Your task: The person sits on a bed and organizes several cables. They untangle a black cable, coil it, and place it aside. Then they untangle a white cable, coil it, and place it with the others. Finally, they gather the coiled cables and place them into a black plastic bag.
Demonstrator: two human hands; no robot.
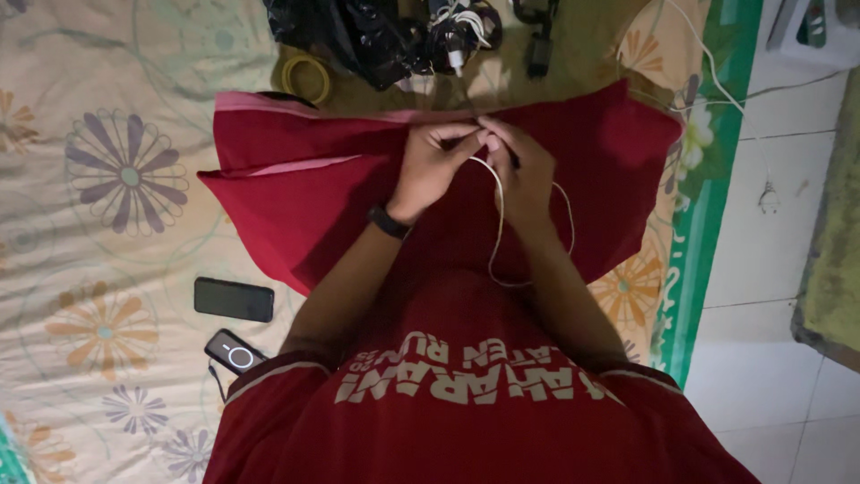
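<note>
A red pillow (pixel 296 202) with a pale pink edge lies across my lap on a flowered bedsheet (pixel 107 161). Both hands meet over its middle. My left hand (pixel 434 166), with a dark band on the wrist, pinches a thin white cable (pixel 498 215) together with my right hand (pixel 522 170). The cable loops down from the fingers and curves along my right forearm. Its ends are hidden between the fingers.
A black phone (pixel 234 298) and a small dark power bank (pixel 234 352) lie on the sheet at my left. A black bag (pixel 367 36), tangled chargers (pixel 466 31) and a yellow tape roll (pixel 306 76) sit beyond the pillow. White tiled floor (pixel 761 269) lies to the right.
</note>
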